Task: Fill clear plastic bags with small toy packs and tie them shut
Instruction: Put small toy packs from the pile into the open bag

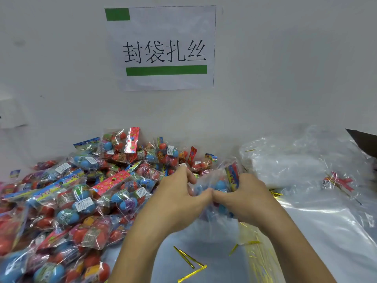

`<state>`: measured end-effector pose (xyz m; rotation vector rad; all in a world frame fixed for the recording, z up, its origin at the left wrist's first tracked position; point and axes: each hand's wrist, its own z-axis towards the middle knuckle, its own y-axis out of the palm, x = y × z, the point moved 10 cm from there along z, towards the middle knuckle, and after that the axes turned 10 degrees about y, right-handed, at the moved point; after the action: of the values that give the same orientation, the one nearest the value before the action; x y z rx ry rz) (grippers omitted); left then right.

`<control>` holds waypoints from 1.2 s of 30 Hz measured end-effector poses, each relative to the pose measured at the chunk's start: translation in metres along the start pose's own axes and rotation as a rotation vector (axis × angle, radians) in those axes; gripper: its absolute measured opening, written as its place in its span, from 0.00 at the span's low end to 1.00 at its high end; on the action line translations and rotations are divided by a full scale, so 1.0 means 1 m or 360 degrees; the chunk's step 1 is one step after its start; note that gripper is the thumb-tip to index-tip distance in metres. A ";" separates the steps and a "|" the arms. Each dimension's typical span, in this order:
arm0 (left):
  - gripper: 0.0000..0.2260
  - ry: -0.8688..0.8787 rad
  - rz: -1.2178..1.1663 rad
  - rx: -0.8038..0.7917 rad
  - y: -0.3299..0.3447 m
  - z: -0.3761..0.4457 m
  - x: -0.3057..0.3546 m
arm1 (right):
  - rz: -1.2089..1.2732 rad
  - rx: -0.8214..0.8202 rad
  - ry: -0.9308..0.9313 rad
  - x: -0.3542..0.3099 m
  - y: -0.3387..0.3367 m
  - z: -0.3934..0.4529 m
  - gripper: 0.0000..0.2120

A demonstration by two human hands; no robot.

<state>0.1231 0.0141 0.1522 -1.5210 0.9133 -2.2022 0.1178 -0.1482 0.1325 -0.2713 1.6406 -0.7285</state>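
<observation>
Gold twist ties point(191, 262) lie nearest me; my left hand point(179, 199) and right hand point(242, 199) both pinch the clear bag point(214, 180), thin, slippery and light, best gathered at its neck.

Views: one only, a wide-angle camera worn on the person's head.
Direction: it looked forward and down across the tabletop point(204, 252) toward a white wall point(285, 68).
Nearness: close; both forearms rose from the bottom edge, the left hand point(179, 199) and right hand point(242, 199) meeting at centre.
Upper frame: a paper sign point(163, 48) faced the camera.
Distortion: edges bowed outward.
</observation>
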 end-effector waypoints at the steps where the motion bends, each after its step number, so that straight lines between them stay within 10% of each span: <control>1: 0.11 0.0015 0.0031 -0.0034 0.004 0.000 0.001 | 0.0070 -0.0013 0.0046 0.003 -0.001 0.001 0.11; 13: 0.07 0.0297 -0.0573 -0.0046 -0.002 -0.002 0.028 | 0.0173 -0.0142 0.0276 0.019 0.005 0.004 0.16; 17: 0.08 0.0055 -0.0012 0.0192 -0.031 0.006 -0.035 | 0.0246 -0.0217 0.0325 0.027 0.007 0.007 0.12; 36: 0.08 -0.0045 -0.0106 -0.0429 0.042 0.003 -0.076 | 0.0589 -0.0613 0.0308 0.024 0.021 0.001 0.09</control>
<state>0.1513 0.0261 0.0709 -1.7184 1.2073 -2.1660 0.1182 -0.1454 0.1010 -0.1646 1.9437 -0.1588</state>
